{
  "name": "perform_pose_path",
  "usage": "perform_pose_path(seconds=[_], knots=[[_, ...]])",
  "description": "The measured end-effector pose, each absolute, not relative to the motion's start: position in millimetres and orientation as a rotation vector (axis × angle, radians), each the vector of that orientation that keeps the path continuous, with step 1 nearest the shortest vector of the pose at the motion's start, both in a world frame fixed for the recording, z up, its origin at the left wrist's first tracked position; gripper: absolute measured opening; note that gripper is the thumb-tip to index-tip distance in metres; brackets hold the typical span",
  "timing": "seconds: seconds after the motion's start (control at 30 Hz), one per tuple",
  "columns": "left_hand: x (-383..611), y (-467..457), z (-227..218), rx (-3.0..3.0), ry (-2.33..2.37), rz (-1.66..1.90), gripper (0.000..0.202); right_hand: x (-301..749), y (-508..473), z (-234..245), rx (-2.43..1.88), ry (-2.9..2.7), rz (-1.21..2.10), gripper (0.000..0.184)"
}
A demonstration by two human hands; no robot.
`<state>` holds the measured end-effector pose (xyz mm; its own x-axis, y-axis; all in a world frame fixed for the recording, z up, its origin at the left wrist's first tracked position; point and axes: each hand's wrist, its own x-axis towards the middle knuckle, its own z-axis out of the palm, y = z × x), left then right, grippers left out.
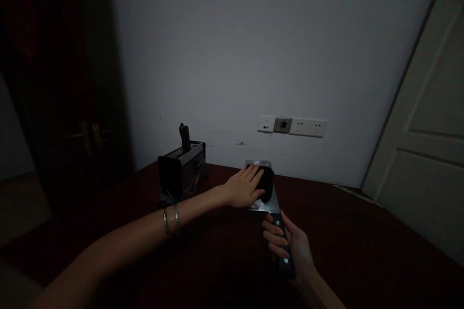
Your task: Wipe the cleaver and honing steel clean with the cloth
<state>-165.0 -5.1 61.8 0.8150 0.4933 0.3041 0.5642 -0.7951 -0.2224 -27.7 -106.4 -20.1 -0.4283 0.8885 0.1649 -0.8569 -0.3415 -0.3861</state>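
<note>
My right hand [290,246] is wrapped round the black riveted handle of a cleaver [273,205]. The cleaver's broad metal blade points away from me, over the table. Flat across the blade lies my left hand [244,187], its fingers stretched out. A black patch [267,186] shows on the blade beside and beneath these fingers; whether it is a cloth or a dark reflection, I cannot tell. Left of the hands stands a knife block [181,174] with dark ends, and a black handle [184,137] sticks up from its top.
The dark red table [217,270] runs back to a pale wall [232,58]. Low on that wall is a row of sockets [293,126]. A flat thin item [357,194] lies at the table's back right edge, near a white door [431,120]. The room is dim.
</note>
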Motion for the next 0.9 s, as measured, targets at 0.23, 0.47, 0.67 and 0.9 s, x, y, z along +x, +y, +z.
perform_pose_path(seconds=[0.23, 0.47, 0.67, 0.9], knots=[[-161.1, -7.9, 58.1, -2.719, -0.745, -0.328, 0.064, -23.6, -105.1, -18.9, -0.128, -0.497, 1.927, 0.018], [-162.3, 13.7, 67.3, -2.731, -0.856, -0.268, 0.064, -30.5, -107.1, -21.2, -0.068, -0.477, 1.962, 0.018], [-161.4, 2.7, 60.1, -2.74, -0.741, -0.261, 0.065, -29.1, -104.5, -23.7, -0.064, -0.504, 1.962, 0.018], [-156.4, 7.9, 65.8, -2.759, -0.745, -0.262, 0.063, -32.2, -105.8, -21.9, -0.083, -0.492, 1.881, 0.018]])
